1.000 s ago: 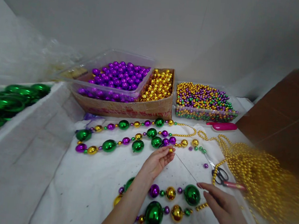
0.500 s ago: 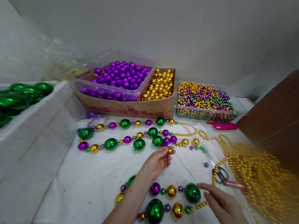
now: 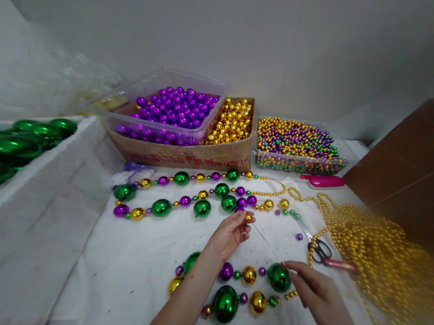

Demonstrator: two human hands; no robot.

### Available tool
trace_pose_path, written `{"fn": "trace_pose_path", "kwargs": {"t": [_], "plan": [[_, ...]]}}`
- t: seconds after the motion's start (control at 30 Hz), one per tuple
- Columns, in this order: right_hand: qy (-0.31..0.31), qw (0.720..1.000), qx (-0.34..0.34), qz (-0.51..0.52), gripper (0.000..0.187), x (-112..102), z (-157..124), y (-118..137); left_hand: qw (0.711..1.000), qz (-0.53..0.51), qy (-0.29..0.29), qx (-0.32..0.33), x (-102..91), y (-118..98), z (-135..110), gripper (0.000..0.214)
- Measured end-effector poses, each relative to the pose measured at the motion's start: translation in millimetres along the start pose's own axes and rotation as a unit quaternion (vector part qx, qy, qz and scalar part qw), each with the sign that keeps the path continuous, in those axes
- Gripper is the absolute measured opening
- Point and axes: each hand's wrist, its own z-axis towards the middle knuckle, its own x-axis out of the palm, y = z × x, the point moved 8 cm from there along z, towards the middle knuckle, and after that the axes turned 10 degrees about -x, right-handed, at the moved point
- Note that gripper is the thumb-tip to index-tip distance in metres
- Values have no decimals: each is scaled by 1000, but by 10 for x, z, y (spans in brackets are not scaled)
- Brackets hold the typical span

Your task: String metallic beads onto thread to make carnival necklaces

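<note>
Between the fingertips of my left hand is a small gold bead. A thin pale string slants from that bead down to my right hand, whose thumb and fingers pinch it. Under my arms lies a strand of big beads, with a large green bead beside my right fingertips and another green bead nearer me. My left forearm hides part of this strand. Beyond my left hand, a finished-looking bead necklace of green, purple and gold lies in a long loop on the white cloth.
Behind stand a clear tub of purple beads, a cardboard box with gold beads, and a tray of small mixed beads. Scissors lie right, near piled gold bead chains. Large green beads fill a left-hand box.
My right hand has moved slightly left and up, closer to my left hand, with the string still between them. My left hand stays nearly in place with the gold bead.
</note>
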Motion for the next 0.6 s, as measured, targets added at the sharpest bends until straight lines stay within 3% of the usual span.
{"fn": "trace_pose_path", "kwargs": {"t": [0.13, 0.23, 0.37, 0.47, 0.6], "plan": [[-14, 999, 9, 30, 37, 181, 172, -64, 997, 73, 5, 21, 237, 46, -61, 23], [-25, 1000, -17, -3, 35, 171, 305, 55, 990, 138, 27, 31, 457, 25, -137, 20], [-84, 980, -137, -120, 28, -94, 408, 492, 972, 203, 19, 116, 677, -235, -272, 15], [-78, 968, -210, -116, 23, -164, 449, 765, 956, 236, 37, 173, 879, -415, -373, 11], [-38, 982, -181, -24, 15, -143, 502, 792, 938, 260, 67, 220, 1095, -581, -501, 10]]}}
